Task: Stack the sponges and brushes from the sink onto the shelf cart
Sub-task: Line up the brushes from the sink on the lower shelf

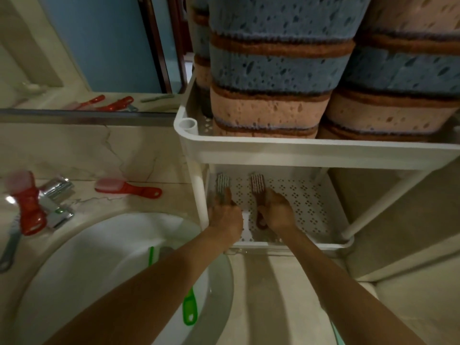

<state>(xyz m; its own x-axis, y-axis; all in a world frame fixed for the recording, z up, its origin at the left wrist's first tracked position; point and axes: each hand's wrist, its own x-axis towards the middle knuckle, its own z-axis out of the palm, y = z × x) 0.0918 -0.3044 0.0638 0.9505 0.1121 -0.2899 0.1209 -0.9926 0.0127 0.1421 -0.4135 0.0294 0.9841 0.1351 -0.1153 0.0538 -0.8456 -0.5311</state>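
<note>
Both my hands reach into the lower tray (pixel 306 195) of the white shelf cart (pixel 273 148). My left hand (pixel 224 215) grips the handle of a grey brush (pixel 222 184), bristle end pointing away. My right hand (pixel 278 211) grips a brown brush (pixel 257 185) the same way, its handle end showing beside my palm. Both brushes lie low over the perforated tray floor; whether they touch it is unclear. Tall stacks of blue and orange sponges (pixel 278 70) fill the cart's top tray. A green brush (pixel 189 310) lies in the white sink (pixel 99 257).
On the marble counter a red brush with pink bristles (pixel 127 188) lies behind the sink. Another red brush (pixel 27 202) stands next to the chrome tap (pixel 56 200). A grey brush handle (pixel 8 247) lies at the far left. A mirror runs along the back wall.
</note>
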